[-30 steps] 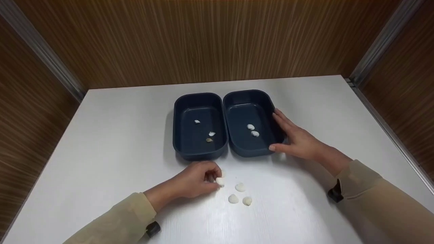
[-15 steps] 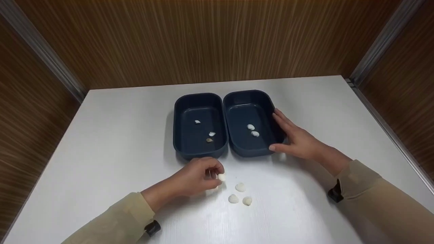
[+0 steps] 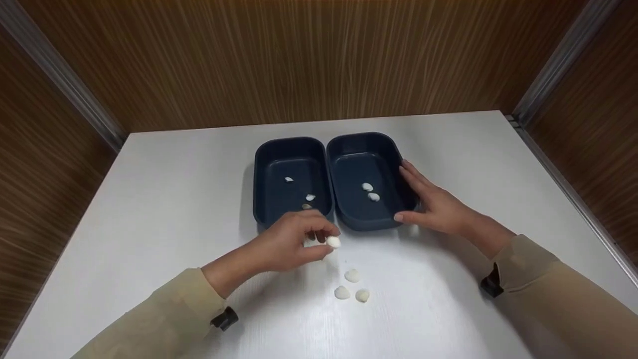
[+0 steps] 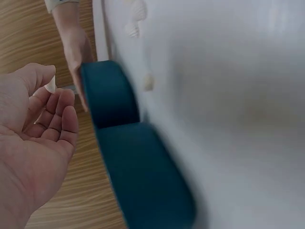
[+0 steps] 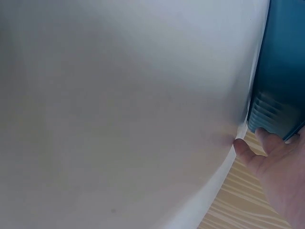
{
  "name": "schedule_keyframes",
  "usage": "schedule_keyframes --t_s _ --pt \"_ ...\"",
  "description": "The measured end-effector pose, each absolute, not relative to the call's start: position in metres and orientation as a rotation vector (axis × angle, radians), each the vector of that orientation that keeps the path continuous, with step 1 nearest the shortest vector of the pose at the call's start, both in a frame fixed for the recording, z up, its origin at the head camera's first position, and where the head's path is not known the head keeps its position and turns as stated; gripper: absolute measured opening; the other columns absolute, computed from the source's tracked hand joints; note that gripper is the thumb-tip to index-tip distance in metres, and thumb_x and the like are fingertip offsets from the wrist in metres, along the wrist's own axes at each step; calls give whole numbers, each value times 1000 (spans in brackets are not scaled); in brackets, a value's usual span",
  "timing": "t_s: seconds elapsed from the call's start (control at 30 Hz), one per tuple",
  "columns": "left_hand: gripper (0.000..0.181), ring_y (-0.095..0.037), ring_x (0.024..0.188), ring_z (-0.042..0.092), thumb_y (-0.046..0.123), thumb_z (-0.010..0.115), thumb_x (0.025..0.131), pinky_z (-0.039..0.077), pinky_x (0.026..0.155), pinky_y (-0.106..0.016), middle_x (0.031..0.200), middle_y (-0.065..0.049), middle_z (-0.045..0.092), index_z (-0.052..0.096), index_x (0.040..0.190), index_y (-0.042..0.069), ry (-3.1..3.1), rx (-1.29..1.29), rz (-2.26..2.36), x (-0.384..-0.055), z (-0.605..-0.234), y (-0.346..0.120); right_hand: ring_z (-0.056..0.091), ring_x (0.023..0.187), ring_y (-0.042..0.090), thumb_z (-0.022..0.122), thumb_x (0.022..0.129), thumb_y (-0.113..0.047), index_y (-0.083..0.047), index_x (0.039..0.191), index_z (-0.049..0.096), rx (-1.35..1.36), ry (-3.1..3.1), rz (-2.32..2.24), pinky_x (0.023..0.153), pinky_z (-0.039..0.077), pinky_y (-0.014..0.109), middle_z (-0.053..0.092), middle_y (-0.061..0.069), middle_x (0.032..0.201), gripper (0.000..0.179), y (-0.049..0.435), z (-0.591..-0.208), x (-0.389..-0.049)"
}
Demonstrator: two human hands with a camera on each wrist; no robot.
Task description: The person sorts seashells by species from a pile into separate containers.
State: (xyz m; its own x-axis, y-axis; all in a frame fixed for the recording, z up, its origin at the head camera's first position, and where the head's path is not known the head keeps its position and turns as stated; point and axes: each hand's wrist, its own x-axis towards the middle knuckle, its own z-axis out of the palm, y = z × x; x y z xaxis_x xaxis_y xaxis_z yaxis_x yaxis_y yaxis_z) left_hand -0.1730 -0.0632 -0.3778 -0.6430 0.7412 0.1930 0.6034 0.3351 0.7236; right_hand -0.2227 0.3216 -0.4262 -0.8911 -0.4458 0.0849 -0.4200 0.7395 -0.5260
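Observation:
My left hand [image 3: 291, 242] pinches a small white seashell [image 3: 333, 242] between thumb and fingertips, raised above the table just in front of the two dark blue bins. In the left wrist view the pinched seashell [image 4: 51, 85] shows edge-on. My right hand [image 3: 438, 209] rests against the right bin [image 3: 371, 225], its fairly straight fingers along the outer right side and its thumb at the near corner. Two white seashells [image 3: 374, 197] lie inside that bin. The left bin [image 3: 258, 192] contains two small white shells [image 3: 310, 197] and a brownish shell [image 3: 306, 206], partly behind my left hand.
Three pale seashells [image 3: 352, 275] lie loose on the white table [image 3: 174, 199] in front of the bins. Another loose seashell [image 4: 149, 82] appears near the bins in the left wrist view. Wood-grain panels [image 3: 319, 60] stand behind and at both sides.
My left hand has lifted the pinched seashell off the table and moved it up, forward and slightly right towards the bins. My right hand has stayed at the right bin.

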Motion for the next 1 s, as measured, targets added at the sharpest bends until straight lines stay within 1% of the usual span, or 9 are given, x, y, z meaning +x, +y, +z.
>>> schedule_keyframes --t_s 0.2,0.3,0.4,0.5,0.63,0.7,0.87,1.0 --pt "20 -14 99 66 6 75 98 59 89 -33 112 -2 69 76 118 7 2472 1251 1224 -195 -348 -52 16 161 35 77 96 -48 -13 171 13 -707 2882 -861 122 29 63 -1 -1 179 105 321 -426 -221" --pt "20 -16 99 66 7 75 98 58 90 -36 112 -4 69 76 118 6 2516 1272 1206 -209 -336 -44 16 161 33 77 96 -50 -15 172 12 -684 2874 -871 122 28 62 -1 -3 179 105 320 -426 -220" --pt "21 -20 102 67 9 74 99 57 92 -35 114 -5 69 75 120 6 2546 1258 1162 -223 -326 -34 15 161 33 77 96 -49 -16 172 12 -688 2871 -882 123 28 62 -1 -3 179 105 320 -427 -219" --pt "23 -20 107 67 10 73 101 56 96 -35 117 -5 69 74 124 6 2561 1218 1115 -237 -321 -25 14 161 32 77 96 -48 -16 172 12 -695 2872 -885 123 27 62 -1 -3 179 106 319 -427 -219" --pt "26 -17 112 66 11 72 103 55 100 -36 122 -5 69 73 128 6 2571 1161 1060 -255 -321 -15 14 161 32 77 96 -50 -17 172 12 -694 2871 -880 123 27 62 -1 -4 179 105 317 -427 -218" --pt "27 -18 113 66 12 71 103 54 102 -36 124 -6 68 72 130 7 2583 1140 1030 -265 -323 -11 14 161 32 76 96 -51 -17 172 11 -689 2869 -875 123 27 63 -2 -5 179 105 316 -427 -218" --pt "30 -21 116 65 14 71 104 52 101 -33 127 -8 69 71 133 6 2605 1099 950 -284 -333 -3 14 161 33 76 96 -52 -19 172 10 -672 2867 -867 123 27 63 -3 -6 179 106 313 -425 -217" --pt "29 -22 114 64 12 71 103 52 99 -32 125 -9 69 72 131 4 2600 1095 923 -295 -342 1 15 161 32 76 96 -52 -18 172 11 -686 2869 -861 123 27 63 -2 -6 179 106 312 -424 -218"
